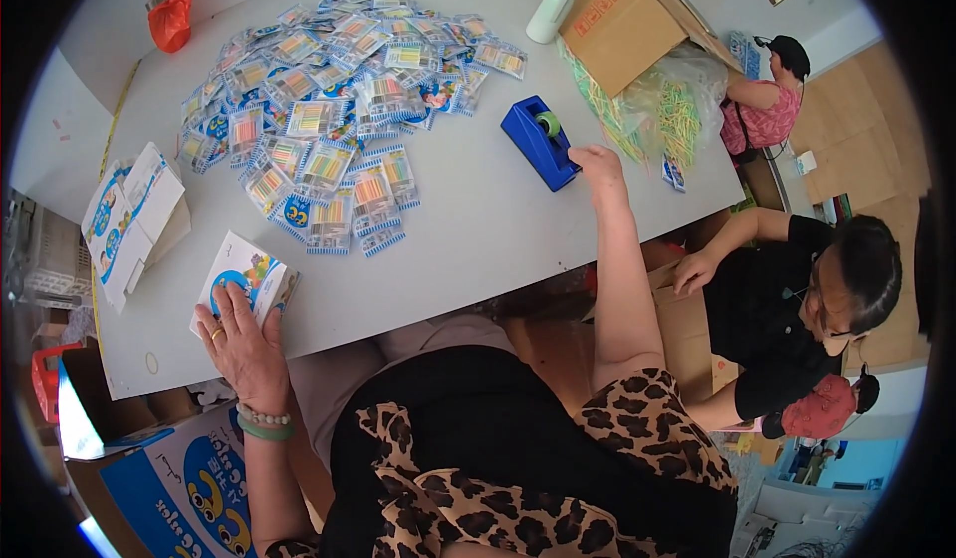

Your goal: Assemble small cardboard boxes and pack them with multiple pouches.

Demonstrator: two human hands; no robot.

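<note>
My left hand [239, 347] lies over a small white carton [221, 267] with coloured pictures at the table's near left. Its fingers press on the top and the thumb is along the near edge. My right hand [600, 168] reaches out to a blue tape dispenser [539, 150] holding a green roll. Its fingers are pinched at the dispenser's cutting end, on the tape's end, though the strip itself barely shows. Beyond my left hand, a large heap of small clear packets with coloured sticks [329, 110] spreads over the table.
An opened white carton [129, 220] stands at the left edge. A white bottle [554, 10] and a cardboard box [627, 25] with yellow-green strands [681, 125] are at far right. A red plastic bag [170, 22] sits far left. A co-worker in black [787, 299] works close by on the right.
</note>
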